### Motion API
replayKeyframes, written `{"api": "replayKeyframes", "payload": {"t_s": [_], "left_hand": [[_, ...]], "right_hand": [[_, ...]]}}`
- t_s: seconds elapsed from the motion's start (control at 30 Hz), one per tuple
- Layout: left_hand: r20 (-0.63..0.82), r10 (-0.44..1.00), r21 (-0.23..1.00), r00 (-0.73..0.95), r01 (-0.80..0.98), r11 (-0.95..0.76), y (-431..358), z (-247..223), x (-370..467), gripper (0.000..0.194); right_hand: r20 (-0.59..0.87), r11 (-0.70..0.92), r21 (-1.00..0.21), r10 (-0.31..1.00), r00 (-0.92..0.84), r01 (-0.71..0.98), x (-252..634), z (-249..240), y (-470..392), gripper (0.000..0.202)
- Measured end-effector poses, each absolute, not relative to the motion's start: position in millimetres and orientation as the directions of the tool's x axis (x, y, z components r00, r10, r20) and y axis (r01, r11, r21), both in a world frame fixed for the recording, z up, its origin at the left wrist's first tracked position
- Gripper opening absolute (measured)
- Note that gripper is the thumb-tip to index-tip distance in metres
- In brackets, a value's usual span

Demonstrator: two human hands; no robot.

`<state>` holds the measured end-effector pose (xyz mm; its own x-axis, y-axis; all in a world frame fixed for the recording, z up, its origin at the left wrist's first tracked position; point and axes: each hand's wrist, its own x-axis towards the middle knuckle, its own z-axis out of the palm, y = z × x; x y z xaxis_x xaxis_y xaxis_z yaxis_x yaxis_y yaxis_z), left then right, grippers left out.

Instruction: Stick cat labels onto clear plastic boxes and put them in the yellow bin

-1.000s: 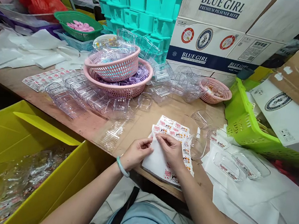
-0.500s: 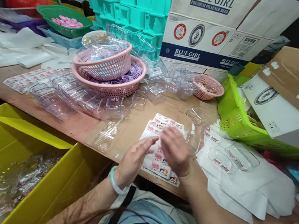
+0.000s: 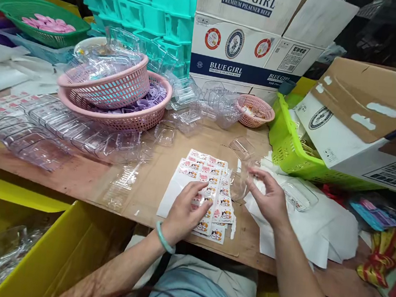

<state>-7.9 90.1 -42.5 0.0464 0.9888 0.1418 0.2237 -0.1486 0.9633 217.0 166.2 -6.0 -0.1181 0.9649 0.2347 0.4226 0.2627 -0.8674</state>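
Observation:
My left hand (image 3: 188, 210) is open, fingers spread and thumb apart, over a stack of sticker sheets (image 3: 213, 169) printed with cats and pink lettering. To its right, my right hand (image 3: 269, 196) has thumb and fingers curled together at the edge of a clear plastic cover (image 3: 238, 185) beside the sheets. The cover is see-through, so its outline is faint. Under and beyond this hand lie white backing papers (image 3: 332, 227). On them rests another clear cover (image 3: 300, 196) with a sticker strip.
Nested pink baskets (image 3: 151, 118), holding purple pieces and clear plastic, stand back left, behind rows of clear covers (image 3: 74, 128). A small pink basket (image 3: 256, 112), a lime crate (image 3: 285, 145) and a beer carton (image 3: 243, 72) stand behind. A yellow box (image 3: 47, 255) is below left.
My right hand has moved away from my left hand, rightward to the clear cover. My left hand now spreads over the sticker sheets. The view has swung to the right.

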Motion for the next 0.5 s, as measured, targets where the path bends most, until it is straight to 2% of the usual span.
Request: {"api": "replayKeyframes", "payload": {"t_s": [0.03, 0.1, 0.17, 0.2, 0.23, 0.3, 0.4, 0.5], "left_hand": [[0.237, 0.967, 0.910, 0.088, 0.329, -0.253, 93, -46, -2, 0.045], [0.328, 0.920, 0.787, 0.216, 0.476, -0.393, 103, -53, 17, 0.063], [0.304, 0.902, 0.691, 0.308, 0.580, -0.431, 122, -59, 41, 0.084], [0.275, 0.904, 0.654, 0.329, 0.625, -0.426, 132, -61, 53, 0.089], [0.260, 0.905, 0.626, 0.337, 0.654, -0.424, 144, -62, 62, 0.086], [0.302, 0.897, 0.622, 0.323, 0.647, -0.442, 162, -61, 72, 0.068], [0.437, 0.877, 0.696, 0.199, 0.543, -0.470, 174, -54, 66, 0.052], [0.466, 0.877, 0.727, 0.119, 0.514, -0.456, 170, -49, 62, 0.045]], "right_hand": [[0.246, 0.314, -0.813, 0.948, -0.199, 0.490, 227, -6, 176, 0.042], [0.145, 0.339, -0.765, 0.919, -0.366, 0.548, 242, -8, 195, 0.070], [0.020, 0.263, -0.816, 0.902, -0.431, 0.515, 248, -13, 209, 0.088], [-0.013, 0.212, -0.855, 0.904, -0.428, 0.474, 248, -16, 214, 0.092], [-0.021, 0.168, -0.890, 0.914, -0.405, 0.425, 247, -17, 216, 0.094], [0.038, 0.134, -0.928, 0.963, -0.268, 0.348, 245, -17, 216, 0.091], [0.239, 0.216, -0.910, 0.971, 0.023, 0.355, 242, -14, 210, 0.068], [0.367, 0.297, -0.873, 0.922, 0.120, 0.388, 236, -16, 211, 0.050]]}}
